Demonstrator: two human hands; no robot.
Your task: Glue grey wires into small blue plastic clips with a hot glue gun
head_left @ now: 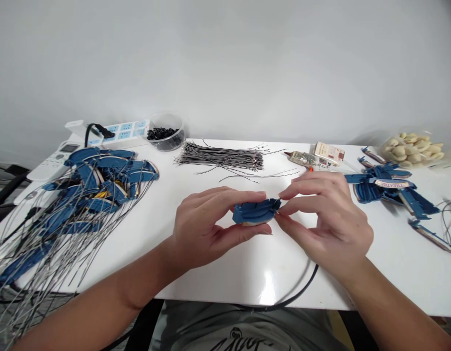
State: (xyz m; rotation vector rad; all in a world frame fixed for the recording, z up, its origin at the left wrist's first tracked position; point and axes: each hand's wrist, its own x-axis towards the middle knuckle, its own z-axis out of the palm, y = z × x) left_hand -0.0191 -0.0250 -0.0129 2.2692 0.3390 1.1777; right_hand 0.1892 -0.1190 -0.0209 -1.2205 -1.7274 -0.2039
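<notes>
My left hand (214, 219) grips a small curved blue piece (255, 211) with a pale lower edge between thumb and fingers, above the middle of the table. At that piece's right end, the thumb and index fingertip of my right hand (325, 217) pinch together on its edge. Whether they also hold something tiny there is hidden. Similar blue pieces (375, 187) lie in a pile to the right, one with a strip lettered "THEATRE". On the left is a heap of blue pieces (101, 180) with long thin wires attached.
A bundle of dark wires (221, 157) lies behind my hands. Farther right are a glue gun (300, 158), a small box (329, 152) and a clear tub of pale pieces (411, 148). A bowl of black bits (166, 134) and a power strip (125, 132) stand back left. A black cable (302, 290) curves near the front edge.
</notes>
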